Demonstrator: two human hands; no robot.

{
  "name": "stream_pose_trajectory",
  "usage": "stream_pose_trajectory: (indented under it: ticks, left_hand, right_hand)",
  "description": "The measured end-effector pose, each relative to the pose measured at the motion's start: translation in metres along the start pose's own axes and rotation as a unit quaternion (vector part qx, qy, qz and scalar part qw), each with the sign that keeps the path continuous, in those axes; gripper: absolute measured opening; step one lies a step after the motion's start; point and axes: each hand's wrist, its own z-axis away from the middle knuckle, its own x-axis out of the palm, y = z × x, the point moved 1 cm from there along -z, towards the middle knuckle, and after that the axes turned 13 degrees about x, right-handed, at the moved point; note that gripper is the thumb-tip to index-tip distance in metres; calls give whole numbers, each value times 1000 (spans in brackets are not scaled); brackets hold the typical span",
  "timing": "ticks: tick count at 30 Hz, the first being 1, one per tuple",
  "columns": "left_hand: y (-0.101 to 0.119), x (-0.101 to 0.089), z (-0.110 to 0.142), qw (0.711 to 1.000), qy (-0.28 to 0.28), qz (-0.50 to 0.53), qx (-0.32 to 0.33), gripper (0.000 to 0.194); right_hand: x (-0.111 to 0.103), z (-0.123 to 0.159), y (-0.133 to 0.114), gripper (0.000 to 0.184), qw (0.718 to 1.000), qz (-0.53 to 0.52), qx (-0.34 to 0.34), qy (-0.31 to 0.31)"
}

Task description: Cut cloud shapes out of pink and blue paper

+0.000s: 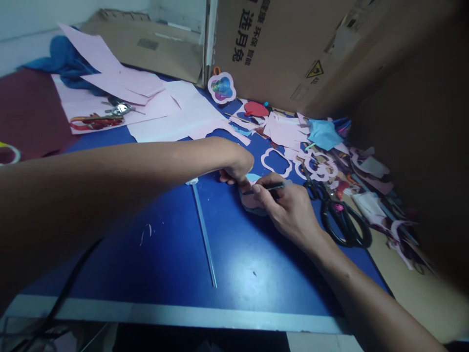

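Note:
A small cut-out of pink paper on light blue paper (256, 209) lies on the blue table, partly covered by my hands. My left hand (236, 166) reaches across from the left, its fingers curled and pressing the cut-out at its upper left edge. Between the thumb and fingers of my right hand (287, 203) is a slim dark pen (273, 187), its tip over the pink paper. Just right of that hand rest scissors with large black handles (344, 222). Left of the cut-out lies a clear glue stick (204, 234) with a white blob at its far end.
Pink paper sheets (120, 90) and a bunch of keys (122, 108) lie at the back left. Pink paper rings (276, 162) and scraps crowd the right side. A cloud-shaped tag (222, 88) leans against a large cardboard box (278, 54) behind.

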Motion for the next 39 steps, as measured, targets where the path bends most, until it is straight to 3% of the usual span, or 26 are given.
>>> stream_pose_trajectory:
  ticks: [3,8,15,20,26,33,39]
  left_hand:
    - [0,-1,0,1000,28,4,-1,35]
    - [3,-2,4,998,-37,-56,21,28]
    - [4,-1,5,1000,11,7,-16,27]
    - [4,-2,5,1000,-14,-20,-7,28]
    - [5,-1,7,1000,20,14,-18,28]
    - [7,-3,10,997,-44,-59,16,30]
    - [8,-3,10,999,-1,-35,-7,24]
  right_hand:
    - [0,1,0,23,1000,-8,10,-14]
    - [0,2,0,23,1000,-4,4,-8]
    - [1,3,0,21,1000,-10,-4,-11]
    - [1,3,-1,22,1000,-9,1,-12]
    - [0,4,0,22,1000,-12,-2,-10]
    - [-2,3,0,25,1000,-9,-5,12]
    - [-3,-5,4,34,997,-67,40,2]
